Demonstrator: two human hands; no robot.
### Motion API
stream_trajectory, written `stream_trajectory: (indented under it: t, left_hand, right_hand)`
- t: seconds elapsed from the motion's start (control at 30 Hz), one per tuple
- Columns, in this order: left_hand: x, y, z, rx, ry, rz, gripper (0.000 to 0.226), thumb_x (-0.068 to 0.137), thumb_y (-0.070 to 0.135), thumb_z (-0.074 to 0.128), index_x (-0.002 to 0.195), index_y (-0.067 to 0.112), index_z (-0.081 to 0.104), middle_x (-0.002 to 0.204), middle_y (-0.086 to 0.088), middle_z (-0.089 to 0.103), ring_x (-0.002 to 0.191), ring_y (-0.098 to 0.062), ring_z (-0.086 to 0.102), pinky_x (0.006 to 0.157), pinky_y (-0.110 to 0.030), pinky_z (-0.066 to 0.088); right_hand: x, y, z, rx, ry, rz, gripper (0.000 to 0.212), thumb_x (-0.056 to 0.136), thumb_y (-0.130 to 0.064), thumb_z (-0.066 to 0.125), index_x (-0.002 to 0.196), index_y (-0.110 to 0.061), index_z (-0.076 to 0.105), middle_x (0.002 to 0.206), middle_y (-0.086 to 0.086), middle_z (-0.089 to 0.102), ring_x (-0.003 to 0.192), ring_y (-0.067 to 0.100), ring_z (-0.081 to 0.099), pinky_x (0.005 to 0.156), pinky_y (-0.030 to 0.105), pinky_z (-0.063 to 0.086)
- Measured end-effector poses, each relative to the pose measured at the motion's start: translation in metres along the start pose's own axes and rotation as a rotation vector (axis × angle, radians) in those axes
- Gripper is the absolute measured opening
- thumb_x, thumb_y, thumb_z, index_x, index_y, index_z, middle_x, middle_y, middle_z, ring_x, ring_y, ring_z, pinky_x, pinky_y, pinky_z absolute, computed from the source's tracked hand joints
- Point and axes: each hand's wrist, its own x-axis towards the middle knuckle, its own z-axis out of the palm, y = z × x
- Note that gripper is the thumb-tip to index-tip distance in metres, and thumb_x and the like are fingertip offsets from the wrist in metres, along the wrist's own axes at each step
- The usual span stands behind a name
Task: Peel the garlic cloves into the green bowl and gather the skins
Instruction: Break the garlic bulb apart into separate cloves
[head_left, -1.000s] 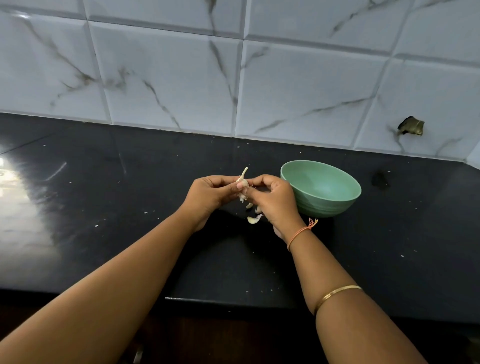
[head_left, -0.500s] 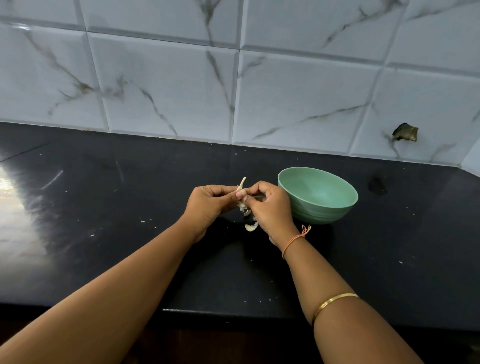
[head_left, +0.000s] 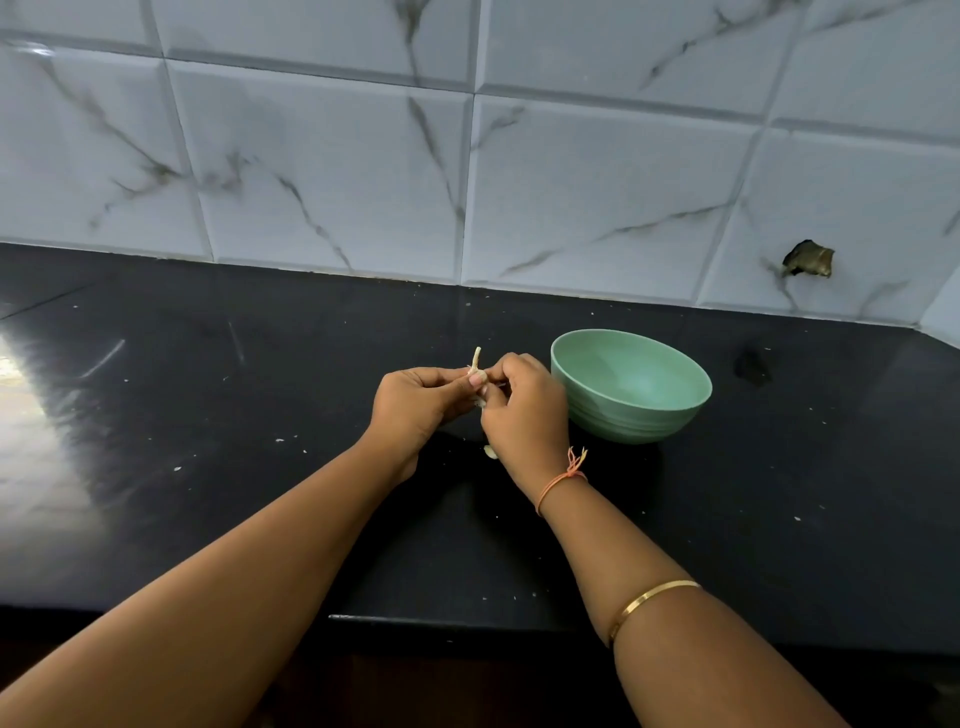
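Both hands meet above the black counter, just left of the green bowl. My left hand and my right hand pinch a small piece of garlic between their fingertips; its pale dry stem sticks up above the fingers. The bowl stands upright and I see nothing inside it. A pale garlic bit lies on the counter beneath my right wrist, partly hidden by the hand. Whatever else lies under the hands is hidden.
A marble-patterned tiled wall rises behind the counter, with a broken hole at the right. Small white flecks dot the counter. A bright glare covers its left side. The counter's front edge runs under my forearms.
Both hands stay together on the garlic and work it with small finger movements. The loose bits under the hands are now more hidden by my right hand.
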Motion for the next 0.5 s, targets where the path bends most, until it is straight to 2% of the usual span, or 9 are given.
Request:
stream_trajectory:
  t: [0.1, 0.2, 0.3, 0.4, 0.5]
  left_hand:
    - [0.0009, 0.0012, 0.0005, -0.019, -0.07, 0.015, 0.014, 0.085, 0.01, 0.064, 0.097, 0.007, 0.071, 0.098, -0.01, 0.073, 0.095, -0.019, 0.068, 0.085, -0.025, 0.055]
    - [0.0002, 0.0022, 0.0007, -0.061, -0.224, 0.027, 0.031, 0.086, 0.02, 0.059, 0.113, 0.007, 0.065, 0.109, -0.009, 0.07, 0.1, -0.013, 0.066, 0.091, -0.022, 0.052]
    - [-0.0022, 0.002, 0.0019, 0.014, -0.279, 0.04, 0.033, 0.09, 0.022, 0.054, 0.116, 0.006, 0.065, 0.102, -0.005, 0.071, 0.089, -0.006, 0.066, 0.081, -0.017, 0.051]
    - [-0.0024, 0.0019, 0.001, 0.009, -0.234, 0.002, 0.024, 0.091, 0.015, 0.056, 0.109, 0.007, 0.068, 0.101, -0.009, 0.072, 0.093, -0.013, 0.068, 0.079, -0.02, 0.054]
    - [-0.0034, 0.0036, 0.0008, -0.037, -0.196, -0.014, 0.023, 0.086, 0.01, 0.06, 0.105, 0.002, 0.068, 0.098, -0.009, 0.073, 0.091, -0.014, 0.069, 0.078, -0.02, 0.055]
  right_hand:
    - [-0.0005, -0.0002, 0.0022, 0.059, 0.026, 0.017, 0.006, 0.081, 0.0, 0.059, 0.085, -0.001, 0.063, 0.087, 0.012, 0.06, 0.078, 0.024, 0.057, 0.069, 0.033, 0.045]
    - [0.0012, -0.0014, 0.0034, 0.208, 0.016, 0.113, 0.022, 0.088, -0.01, 0.059, 0.109, -0.009, 0.065, 0.091, 0.008, 0.059, 0.083, 0.026, 0.061, 0.075, 0.04, 0.052]
    - [0.0025, -0.002, -0.0003, 0.223, 0.007, 0.142, 0.012, 0.086, -0.005, 0.058, 0.093, -0.006, 0.068, 0.088, 0.002, 0.054, 0.085, 0.025, 0.059, 0.079, 0.042, 0.051]
    - [0.0026, -0.0026, -0.0029, 0.186, -0.002, 0.123, 0.007, 0.083, 0.0, 0.058, 0.083, -0.003, 0.064, 0.088, 0.005, 0.055, 0.088, 0.027, 0.058, 0.079, 0.036, 0.048]
    - [0.0036, -0.0023, -0.0021, 0.181, -0.025, 0.122, 0.009, 0.08, 0.003, 0.058, 0.081, -0.004, 0.062, 0.08, -0.007, 0.049, 0.084, 0.028, 0.059, 0.073, 0.047, 0.052]
